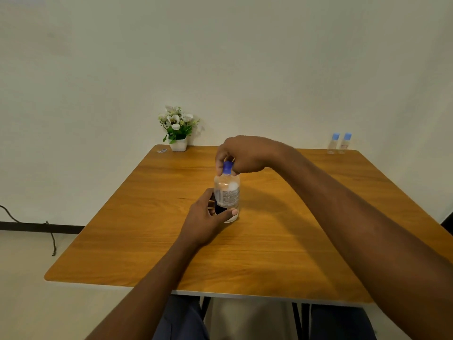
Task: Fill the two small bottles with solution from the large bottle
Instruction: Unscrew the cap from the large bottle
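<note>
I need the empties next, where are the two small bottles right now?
In the head view, the two small bottles stand side by side at the table's far right corner, by the wall.

The big bottle (226, 192) stands on the table (269, 241), gripped low by the left hand (208, 219), with the right hand (242, 154) on its cap (227, 167). Two small bottles (339, 143) stand far behind-right of the grip; a flower pot (178, 143) stands behind-left.

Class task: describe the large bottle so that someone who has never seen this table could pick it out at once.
Start at the wooden table and look to its middle, between the two hands. The large bottle stands upright there, left hand round its base, right hand on its dark blue cap. The two small bottles at the far right corner have pale blue caps.
</note>
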